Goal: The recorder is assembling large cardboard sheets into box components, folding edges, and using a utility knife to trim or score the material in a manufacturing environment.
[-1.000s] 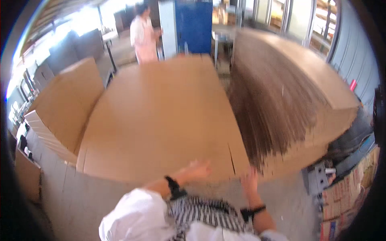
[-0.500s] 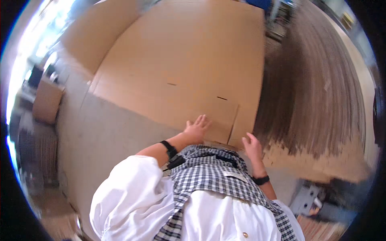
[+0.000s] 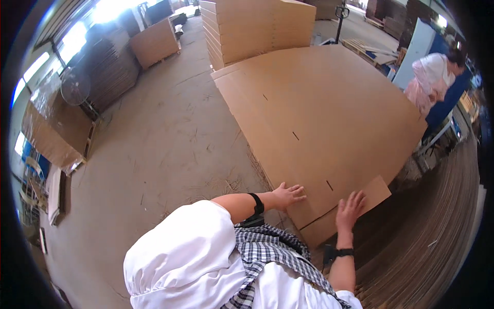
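Observation:
A large brown cardboard sheet (image 3: pixel 337 121) with several short dark slots lies before me. My left hand (image 3: pixel 289 197) rests on its near left edge, fingers spread and holding nothing. Palm down, my right hand (image 3: pixel 351 210) lies open across the narrow flap (image 3: pixel 380 191) at the sheet's near end, fingers stretched out. A cut or crease line separates that flap from the main panel between my two hands. Both wrists wear black bands.
Right of the sheet stands a tall stack of cardboard (image 3: pixel 432 216), edges showing. Beyond the far edge are piled folded cartons (image 3: pixel 257 26) and a pallet jack (image 3: pixel 339 23). A co-worker (image 3: pixel 432 77) stands at far right. A fan (image 3: pixel 75 86) and wrapped pallet load (image 3: pixel 56 126) are left.
My view has swung, so the sheet now slants up from my hands and more of the room shows. My right hand has come from the sheet's near corner to lie flat on the flap.

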`<state>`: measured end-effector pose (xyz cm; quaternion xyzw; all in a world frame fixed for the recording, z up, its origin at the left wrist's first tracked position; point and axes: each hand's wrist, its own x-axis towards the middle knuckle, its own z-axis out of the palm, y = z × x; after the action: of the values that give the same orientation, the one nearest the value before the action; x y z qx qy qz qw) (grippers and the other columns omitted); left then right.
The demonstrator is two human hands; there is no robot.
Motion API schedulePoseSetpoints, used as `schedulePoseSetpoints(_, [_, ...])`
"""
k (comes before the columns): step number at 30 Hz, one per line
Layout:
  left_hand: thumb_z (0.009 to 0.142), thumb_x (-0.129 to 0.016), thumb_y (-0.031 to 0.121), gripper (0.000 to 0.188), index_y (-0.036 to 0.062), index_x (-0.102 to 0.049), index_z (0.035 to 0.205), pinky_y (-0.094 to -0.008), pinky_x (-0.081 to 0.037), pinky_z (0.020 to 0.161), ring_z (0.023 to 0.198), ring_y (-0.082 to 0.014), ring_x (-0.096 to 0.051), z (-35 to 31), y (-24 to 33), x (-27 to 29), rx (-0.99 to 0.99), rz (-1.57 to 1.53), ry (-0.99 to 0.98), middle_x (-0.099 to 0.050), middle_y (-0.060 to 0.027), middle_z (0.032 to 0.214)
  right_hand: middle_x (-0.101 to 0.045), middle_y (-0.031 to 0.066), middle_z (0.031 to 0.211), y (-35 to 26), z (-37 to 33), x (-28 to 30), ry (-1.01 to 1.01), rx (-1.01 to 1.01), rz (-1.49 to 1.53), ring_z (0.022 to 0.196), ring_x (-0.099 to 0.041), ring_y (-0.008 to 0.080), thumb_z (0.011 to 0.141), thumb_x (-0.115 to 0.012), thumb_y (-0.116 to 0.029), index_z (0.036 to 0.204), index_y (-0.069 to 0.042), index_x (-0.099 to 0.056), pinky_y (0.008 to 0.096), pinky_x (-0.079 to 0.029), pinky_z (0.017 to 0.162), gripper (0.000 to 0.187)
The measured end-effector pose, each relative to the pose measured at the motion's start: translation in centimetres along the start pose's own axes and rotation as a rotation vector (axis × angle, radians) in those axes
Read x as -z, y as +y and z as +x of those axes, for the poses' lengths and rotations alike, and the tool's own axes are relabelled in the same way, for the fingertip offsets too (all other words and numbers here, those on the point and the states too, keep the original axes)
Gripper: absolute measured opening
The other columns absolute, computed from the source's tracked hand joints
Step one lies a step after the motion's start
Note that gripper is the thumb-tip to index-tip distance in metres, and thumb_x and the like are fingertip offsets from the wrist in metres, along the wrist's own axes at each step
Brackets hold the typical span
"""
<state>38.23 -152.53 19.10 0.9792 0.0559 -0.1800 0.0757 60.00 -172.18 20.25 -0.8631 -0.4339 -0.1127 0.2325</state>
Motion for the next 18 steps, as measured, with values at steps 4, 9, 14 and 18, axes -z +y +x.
schedulePoseSetpoints(4, [0.067,-0.080,0.047,0.109,0.0247,-0.015,0.152,-0.0564,-0.033,0.099,0.145,-0.0264,-0.016,-0.8,0.5,1.7,-0.004,-0.045,-0.034,-0.012,-0.0094,0.159,-0.014,0.0148,0.158,-0.1,1.2,-2.7,-0.433,-0.261,-0.230,0.144,-0.016,0.0343,0.097,-0.042,-0.044,0.149,-0.003,-0.023,0.0527,-0.010,0.116,0.068])
schedulePoseSetpoints(9, [0.083,-0.068,0.042,0.069,0.0185,-0.040,0.143,-0.0534,-0.036,0.101,0.135,-0.0294,-0.035,-0.1,-8.1,1.9,-0.052,-0.561,0.175,-0.038,-0.0116,0.147,-0.012,0.0137,0.158,2.0,0.2,-4.3,-0.256,-0.241,-0.014,0.145,-0.012,0.0336,0.096,-0.041,-0.049,0.150,-0.005,-0.021,0.0550,-0.012,0.114,0.072])
schedulePoseSetpoints(14, [0.090,-0.053,0.016,0.031,0.0178,-0.063,0.119,-0.0372,-0.053,0.070,0.095,-0.0216,-0.061,4.6,-34.2,0.6,0.258,-0.413,0.503,-0.066,-0.0026,0.110,-0.008,0.0124,0.159,-1.8,0.9,-0.5,-0.223,-0.870,-0.354,0.146,-0.007,0.0343,0.097,-0.037,-0.048,0.151,-0.011,-0.016,0.0657,-0.017,0.108,0.069])
schedulePoseSetpoints(18, [0.092,-0.054,0.025,0.037,0.0044,-0.056,0.122,-0.0415,-0.050,0.066,0.079,-0.0263,-0.060,-8.6,-66.0,-10.5,0.596,-0.764,1.239,-0.063,-0.0112,0.097,-0.008,0.0109,0.159,-4.4,5.4,-5.4,-0.121,-1.028,-0.261,0.145,-0.008,0.0361,0.097,-0.036,-0.048,0.151,-0.015,-0.018,0.0685,-0.019,0.106,0.066])
